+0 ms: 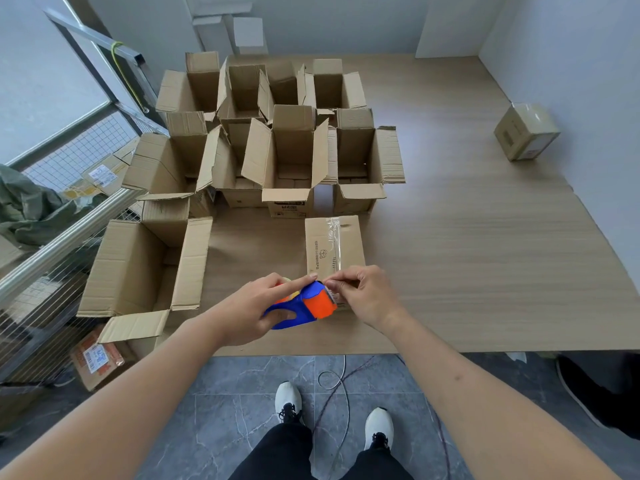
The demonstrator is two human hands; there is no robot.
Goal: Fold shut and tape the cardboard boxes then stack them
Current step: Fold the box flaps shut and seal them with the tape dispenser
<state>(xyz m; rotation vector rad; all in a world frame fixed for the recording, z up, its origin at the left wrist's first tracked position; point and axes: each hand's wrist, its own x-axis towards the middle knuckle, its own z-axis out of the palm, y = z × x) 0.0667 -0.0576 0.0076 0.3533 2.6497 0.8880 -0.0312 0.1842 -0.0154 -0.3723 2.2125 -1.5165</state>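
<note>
We're at a wood table (485, 254), grey marble-look floor (214, 410) below, white walls (346, 22), metal rail (69, 233) w/ mesh on left.

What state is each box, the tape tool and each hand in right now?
Closed box: flaps shut, tape strip along its seam.
Open boxes: flaps up, untaped.
Far box: taped shut, alone on the table.
Tape dispenser: held over the closed box's near edge.
Left hand: grips the dispenser.
Right hand: pinches the tape end.
</note>
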